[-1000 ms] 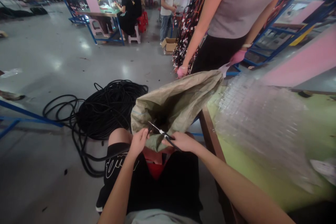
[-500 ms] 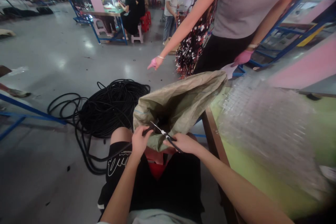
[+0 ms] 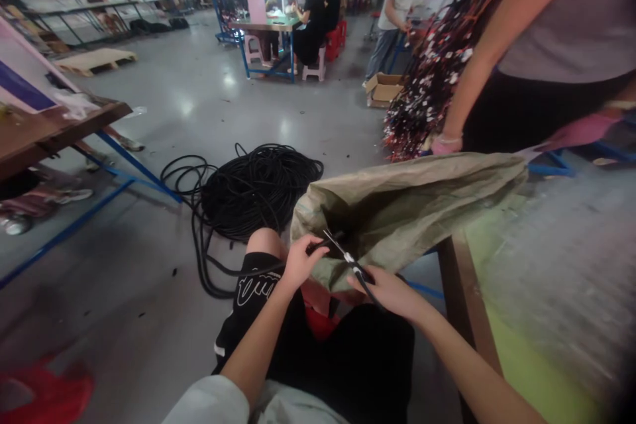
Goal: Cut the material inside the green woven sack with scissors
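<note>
My left hand (image 3: pixel 303 260) is closed around a black hose (image 3: pixel 263 271), close to its end at the mouth of a woven sack. In my right hand (image 3: pixel 387 288) are scissors (image 3: pixel 354 264) with black handles; their blades point up and left beside the hose end. The open sack (image 3: pixel 397 179) stands in front of my knees, its inside dark and its contents hard to make out. From my left hand the hose runs back over my thigh toward a large black coil (image 3: pixel 248 192) on the floor.
A co-worker in a grey shirt (image 3: pixel 561 46) stands at the right behind the sack, near hanging wire bundles (image 3: pixel 432 86). A table with a yellow-green top (image 3: pixel 517 344) and clear plastic wrap borders my right side. Another table (image 3: pixel 99 122) stands at left.
My view has turned left, so the scene sits further right. The co-worker's pointing hand has dropped beside the sack. My hands still hold the hose and scissors.
</note>
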